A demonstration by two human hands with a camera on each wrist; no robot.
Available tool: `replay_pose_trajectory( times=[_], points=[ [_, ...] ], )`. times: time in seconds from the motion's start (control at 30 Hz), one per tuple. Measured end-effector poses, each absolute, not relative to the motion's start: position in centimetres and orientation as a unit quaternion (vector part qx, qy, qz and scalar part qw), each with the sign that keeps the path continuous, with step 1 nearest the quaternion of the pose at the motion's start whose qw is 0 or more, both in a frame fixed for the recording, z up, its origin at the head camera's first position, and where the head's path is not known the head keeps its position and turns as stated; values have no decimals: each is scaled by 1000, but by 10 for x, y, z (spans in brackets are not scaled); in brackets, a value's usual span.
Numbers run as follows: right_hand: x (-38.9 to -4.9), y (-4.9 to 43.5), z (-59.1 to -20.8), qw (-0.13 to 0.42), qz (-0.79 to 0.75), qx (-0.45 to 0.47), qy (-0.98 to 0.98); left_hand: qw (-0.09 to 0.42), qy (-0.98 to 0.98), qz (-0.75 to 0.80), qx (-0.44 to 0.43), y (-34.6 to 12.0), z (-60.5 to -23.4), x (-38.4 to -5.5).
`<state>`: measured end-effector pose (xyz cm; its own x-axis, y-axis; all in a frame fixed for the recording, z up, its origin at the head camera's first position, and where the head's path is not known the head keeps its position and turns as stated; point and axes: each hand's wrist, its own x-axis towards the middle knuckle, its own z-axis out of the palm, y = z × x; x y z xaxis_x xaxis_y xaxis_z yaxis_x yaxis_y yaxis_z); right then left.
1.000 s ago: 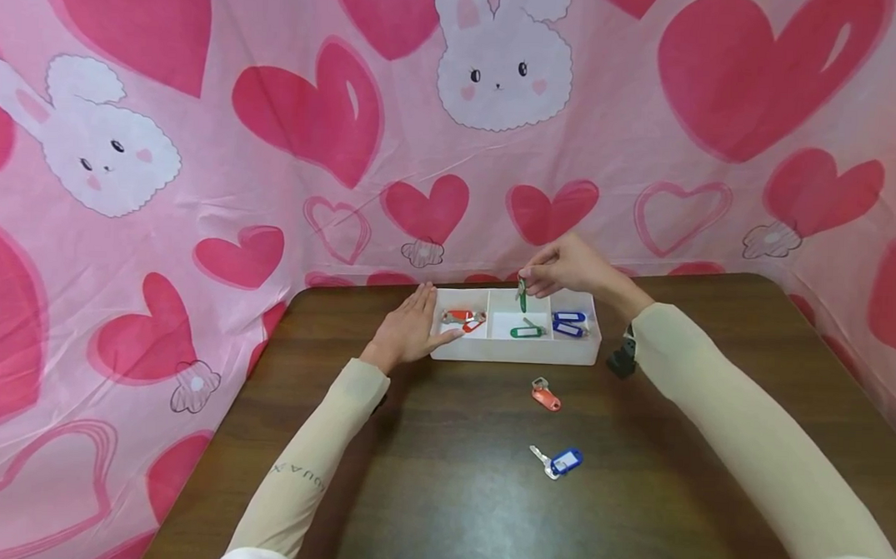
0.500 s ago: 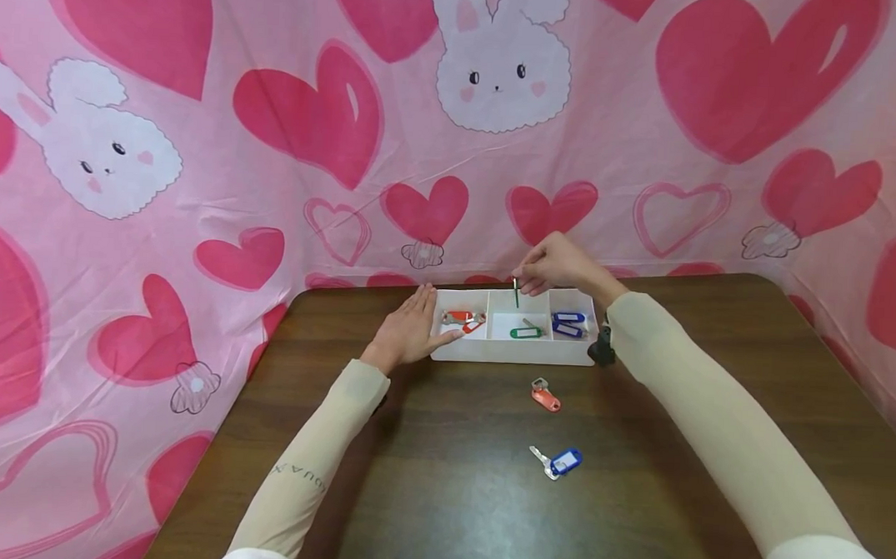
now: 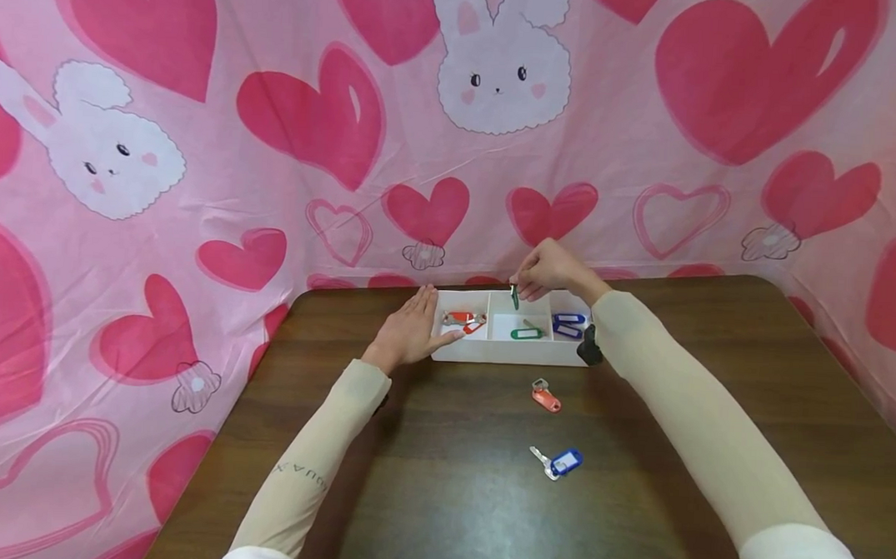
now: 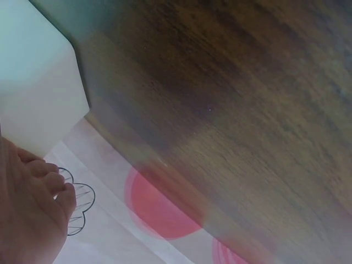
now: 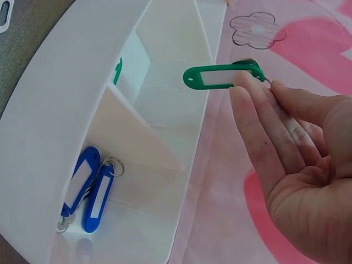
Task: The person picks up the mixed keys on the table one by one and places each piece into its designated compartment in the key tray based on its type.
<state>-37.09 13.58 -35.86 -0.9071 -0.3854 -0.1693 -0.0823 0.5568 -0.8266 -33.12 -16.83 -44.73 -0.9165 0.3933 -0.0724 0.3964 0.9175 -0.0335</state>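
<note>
My right hand point(image 3: 553, 269) pinches a green key tag point(image 5: 208, 77) by its ring end, above the middle compartment of a white divided box point(image 3: 508, 353). In the right wrist view the tag hangs out past the fingertips. Another green key tag point(image 3: 526, 334), with a key, lies in that middle compartment. My left hand point(image 3: 410, 329) rests against the box's left end, fingers straight and thumb over the front rim. Orange key tags point(image 3: 470, 327) with keys lie in the left compartment. Two blue key tags point(image 5: 99, 198) lie in the right one.
On the brown table point(image 3: 438, 496), in front of the box, lies an orange key tag point(image 3: 545, 397). Nearer to me is a blue key tag point(image 3: 567, 461) with a key. A pink heart-and-rabbit cloth point(image 3: 394, 127) hangs right behind the table.
My right hand has moved slightly left and down with the green key tag, deeper over the middle compartment. The left hand and the box have stayed put.
</note>
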Motion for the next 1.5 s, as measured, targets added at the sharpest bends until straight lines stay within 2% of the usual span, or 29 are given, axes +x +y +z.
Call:
replay_pose_trajectory(
  times=[0.33, 1.03, 1.5],
  points=[
    [-371, 132, -360, 173, -439, -125, 873, 26, 979, -14, 201, -169, -449, -331],
    [-374, 123, -373, 140, -424, -120, 887, 33, 980, -13, 196, -168, -448, -332],
    [-363, 135, -371, 124, -400, -160, 894, 36, 980, 0, 193, -168, -447, -331]
  ],
)
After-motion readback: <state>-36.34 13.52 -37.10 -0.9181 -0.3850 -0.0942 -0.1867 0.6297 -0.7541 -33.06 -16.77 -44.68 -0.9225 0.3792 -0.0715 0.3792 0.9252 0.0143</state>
